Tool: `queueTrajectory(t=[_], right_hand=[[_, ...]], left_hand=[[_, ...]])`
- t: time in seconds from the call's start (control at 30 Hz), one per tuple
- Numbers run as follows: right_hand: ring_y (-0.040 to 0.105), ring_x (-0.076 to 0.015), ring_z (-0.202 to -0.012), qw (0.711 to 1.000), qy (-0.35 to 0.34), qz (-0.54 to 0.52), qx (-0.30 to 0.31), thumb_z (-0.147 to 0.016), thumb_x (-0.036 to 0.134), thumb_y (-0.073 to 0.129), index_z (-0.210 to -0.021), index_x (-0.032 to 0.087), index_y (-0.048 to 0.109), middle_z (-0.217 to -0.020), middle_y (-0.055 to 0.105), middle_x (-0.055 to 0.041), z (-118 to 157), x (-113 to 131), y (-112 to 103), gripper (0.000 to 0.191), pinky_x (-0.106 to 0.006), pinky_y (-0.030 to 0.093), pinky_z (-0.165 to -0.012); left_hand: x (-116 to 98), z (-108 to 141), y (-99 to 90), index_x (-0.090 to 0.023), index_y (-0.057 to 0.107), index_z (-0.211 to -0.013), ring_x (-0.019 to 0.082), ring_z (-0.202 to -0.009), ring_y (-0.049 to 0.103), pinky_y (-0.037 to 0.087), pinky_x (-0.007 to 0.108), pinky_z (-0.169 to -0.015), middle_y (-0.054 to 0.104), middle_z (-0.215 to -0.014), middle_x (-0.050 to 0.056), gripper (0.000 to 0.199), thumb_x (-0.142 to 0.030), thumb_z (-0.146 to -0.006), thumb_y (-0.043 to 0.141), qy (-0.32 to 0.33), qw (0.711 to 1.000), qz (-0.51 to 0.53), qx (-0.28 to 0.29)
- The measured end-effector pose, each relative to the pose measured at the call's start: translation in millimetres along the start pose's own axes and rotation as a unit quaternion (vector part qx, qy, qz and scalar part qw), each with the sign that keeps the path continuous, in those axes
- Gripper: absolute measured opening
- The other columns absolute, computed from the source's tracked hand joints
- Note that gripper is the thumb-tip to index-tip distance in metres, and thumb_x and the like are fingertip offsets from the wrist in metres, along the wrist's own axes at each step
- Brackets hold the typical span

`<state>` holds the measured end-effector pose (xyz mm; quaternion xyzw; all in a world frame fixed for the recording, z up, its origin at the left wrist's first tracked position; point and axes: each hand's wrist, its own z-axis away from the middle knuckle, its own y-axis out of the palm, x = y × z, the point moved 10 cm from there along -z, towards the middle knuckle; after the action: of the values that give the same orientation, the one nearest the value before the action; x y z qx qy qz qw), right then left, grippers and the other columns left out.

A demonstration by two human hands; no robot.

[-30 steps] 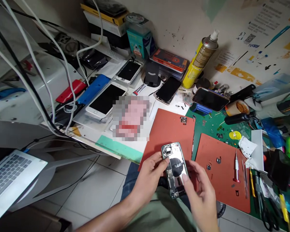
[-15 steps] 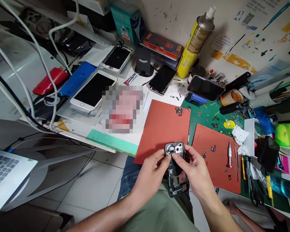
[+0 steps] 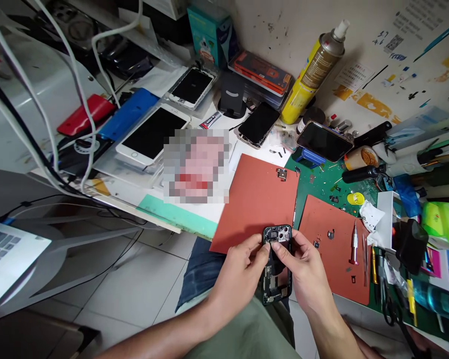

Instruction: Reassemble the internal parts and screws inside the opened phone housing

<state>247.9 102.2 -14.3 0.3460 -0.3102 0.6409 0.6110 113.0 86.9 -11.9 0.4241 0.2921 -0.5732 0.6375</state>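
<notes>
An opened phone body (image 3: 277, 269) with its inner parts showing is held upright at the near edge of a red-brown mat (image 3: 262, 194). My left hand (image 3: 239, 267) grips its left side, the thumb near the upper inside parts. On the other side my right hand (image 3: 307, 264) holds the right edge, with its thumb pressed over the inside just below the camera area. Both thumb tips are close together. Whether something small lies between them is hidden. A small metal part (image 3: 282, 174) lies on the mat's far corner.
A second red-brown mat (image 3: 336, 269) at right bears small parts and a screwdriver (image 3: 354, 243). Behind stand a yellow spray can (image 3: 310, 80) and a phone on a blue stand (image 3: 324, 141). A white phone (image 3: 153, 134) lies left; a laptop (image 3: 13, 259) is lower left.
The camera view has shifted slightly, so the bench items appear moved right. Both hands still hold the phone body, which now looks more upright. My thumbs have moved only slightly.
</notes>
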Motion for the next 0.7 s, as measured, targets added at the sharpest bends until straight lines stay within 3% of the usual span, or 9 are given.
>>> queueTrajectory(t=[0.07,0.2,0.33,0.7], right_hand=[[0.067,-0.0194,-0.088,1.0,-0.004,0.001,0.0,-0.085,0.05,0.088,-0.112,0.023,0.075,-0.102,0.077,-0.0042,2,0,0,0.041,-0.029,0.056,-0.073],[0.069,-0.0206,-0.098,1.0,-0.031,-0.002,0.001,-0.086,0.046,0.087,-0.113,0.024,0.076,-0.107,0.077,-0.0044,6,5,0,0.036,-0.032,0.057,-0.088],[0.069,-0.0201,-0.096,0.999,-0.038,-0.005,-0.005,-0.086,0.045,0.087,-0.111,0.024,0.076,-0.105,0.078,-0.0039,9,4,0,0.035,-0.032,0.057,-0.087],[0.07,-0.0221,-0.1,0.998,-0.068,0.006,-0.017,-0.09,0.042,0.084,-0.112,0.024,0.074,-0.109,0.076,-0.0048,18,7,1,0.031,-0.034,0.06,-0.09]], left_hand=[[1,2,-0.5,-0.019,0.068,-0.094,0.021,-0.088,0.065,0.053,0.028,-0.083,0.068,-0.084,0.003,0.034,-0.049,-0.101,0.053,-0.003,1.0,-0.018,-0.004],[4,7,-0.5,-0.02,0.065,-0.092,0.019,-0.081,0.061,0.05,0.025,-0.074,0.065,-0.08,0.001,0.035,-0.05,-0.103,0.051,-0.003,0.999,-0.039,-0.008],[3,11,0.2,-0.02,0.064,-0.09,0.019,-0.079,0.06,0.05,0.024,-0.071,0.059,-0.071,0.0,0.035,-0.05,-0.103,0.05,0.003,0.999,-0.046,-0.008],[3,19,-0.8,-0.02,0.063,-0.088,0.014,-0.065,0.052,0.046,0.022,-0.06,0.065,-0.078,0.001,0.036,-0.053,-0.101,0.054,0.008,1.0,-0.023,-0.01]])
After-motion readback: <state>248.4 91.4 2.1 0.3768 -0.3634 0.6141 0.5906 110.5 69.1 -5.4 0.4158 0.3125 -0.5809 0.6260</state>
